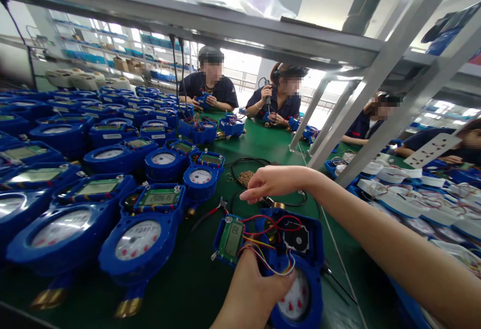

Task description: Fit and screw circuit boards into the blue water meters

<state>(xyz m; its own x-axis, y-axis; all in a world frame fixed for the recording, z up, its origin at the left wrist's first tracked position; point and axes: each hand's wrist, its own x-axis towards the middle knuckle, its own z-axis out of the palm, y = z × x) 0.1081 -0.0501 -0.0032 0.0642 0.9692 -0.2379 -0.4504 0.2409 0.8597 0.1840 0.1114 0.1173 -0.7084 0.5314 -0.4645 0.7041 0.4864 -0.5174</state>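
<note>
A blue water meter (pixel 315 289) lies in front of me with its upper housing uncovered, and red, yellow and white wires run out of it. My left hand (pixel 250 286) grips the meter's left side, its thumb over the dial edge. A small green circuit board with an LCD (pixel 230 238) hangs by the wires at that hand's fingertips. Beyond the meter, my right hand (pixel 272 182) hovers beside a pile of small brass-coloured screws (pixel 246 177). Its fingers are curled together and point left; whatever they hold, if anything, is hidden.
Red-handled pliers (pixel 210 213) and a black cable (pixel 236 166) lie on the green table (pixel 259 143). Rows of blue meters (pixel 139 238) fill the left. A dark screwdriver-like rod (pixel 340 281) and white wired parts (pixel 394 196) are right. Metal posts (pixel 368 98) rise there; co-workers sit opposite.
</note>
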